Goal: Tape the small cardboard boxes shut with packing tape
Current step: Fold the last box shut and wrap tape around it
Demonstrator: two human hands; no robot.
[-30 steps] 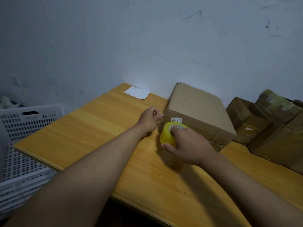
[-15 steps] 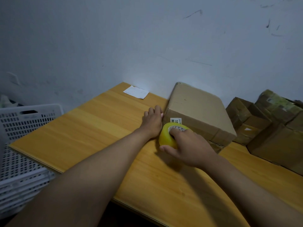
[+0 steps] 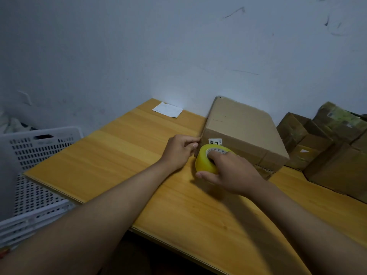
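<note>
Closed cardboard box (image 3: 241, 133) standing on wooden tabletop (image 3: 127, 155), far side against the wall (image 3: 139, 56), white printed label (image 3: 215, 141) on near face. Roll of yellowish packing tape (image 3: 204, 162) held upright against near left corner of box, just above tabletop. Right hand (image 3: 228, 171) gripping roll, fingers hooked through core, thumb extended beneath it. Left hand (image 3: 178, 150) at left edge of box beside roll, fingers curled, fingertips pinched together at box corner; whether tape end lies between them cannot be told.

White paper slip (image 3: 167, 109) lying flat at far edge of tabletop, well apart from box. Group of further cardboard boxes (image 3: 327, 147) stacked at right, near the main box but apart from it, one with an open top, one wrapped in glossy tape. White perforated plastic crates (image 3: 37, 175) at left, beyond table edge and below its level.
</note>
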